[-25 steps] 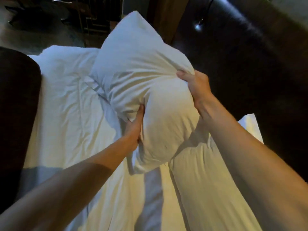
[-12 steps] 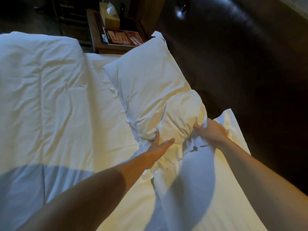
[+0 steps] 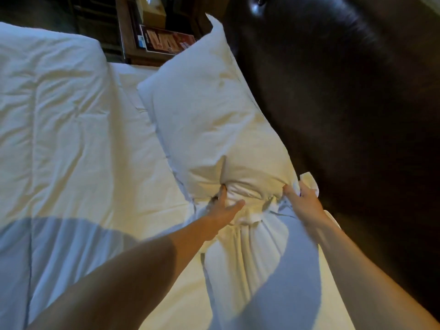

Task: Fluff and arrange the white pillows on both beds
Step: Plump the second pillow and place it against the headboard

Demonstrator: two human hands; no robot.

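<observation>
White bedding covers the bed point(image 3: 71, 144), and a dark padded headboard point(image 3: 345, 103) fills the right side of the room. Behind the bed stands a small wooden nightstand point(image 3: 133, 51) with a tissue box point(image 3: 153, 10) and a card on it. One second ago the white pillow point(image 3: 214, 120) was up in the air, squeezed between both hands. Now it lies flat on the bed, with its long side right against the headboard. The left hand point(image 3: 225, 206) is open, with its fingers spread and pushing into the near end of the pillow. The right hand point(image 3: 302, 201) is closed on the near corner of the pillow, pinching a bit of the white cloth. A second pillow point(image 3: 250, 270) lies closer to the person, its end touching the first one. So the fluffing of this pillow looks done, and the person seems to be setting it in place. The near end is bunched up and may need smoothing. The other bed cannot be seen here.
</observation>
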